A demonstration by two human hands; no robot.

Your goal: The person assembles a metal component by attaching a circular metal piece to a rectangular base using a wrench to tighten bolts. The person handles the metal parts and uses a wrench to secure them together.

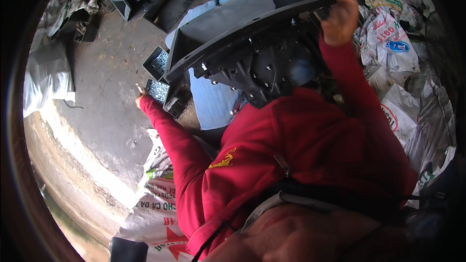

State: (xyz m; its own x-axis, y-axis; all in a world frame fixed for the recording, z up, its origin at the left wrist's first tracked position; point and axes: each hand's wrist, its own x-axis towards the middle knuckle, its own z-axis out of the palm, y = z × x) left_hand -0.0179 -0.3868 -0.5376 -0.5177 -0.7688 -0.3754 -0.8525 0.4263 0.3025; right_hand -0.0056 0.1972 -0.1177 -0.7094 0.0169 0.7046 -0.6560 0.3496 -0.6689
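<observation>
1. Left hand (141, 98) at the rim of a small black tray (158, 90); fingers pinch what looks like a screw (139, 88), view poor.
2. That tray holds small bright screws; a second black tray (158, 62) just behind it holds the same.
3. Right hand (341, 18), fingers curled, grips the far edge of the large black plastic part (242, 34).
4. Part rests tilted over a blue cloth (211, 99) on the concrete floor (107, 92).
5. White sacks (393, 43) lie to the right.

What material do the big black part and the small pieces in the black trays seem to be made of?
Black part: probably moulded plastic, matte, with ribs and screw bosses underneath. Pieces in the trays: likely metal screws, as they glint silver, though they are too small to be sure.
</observation>
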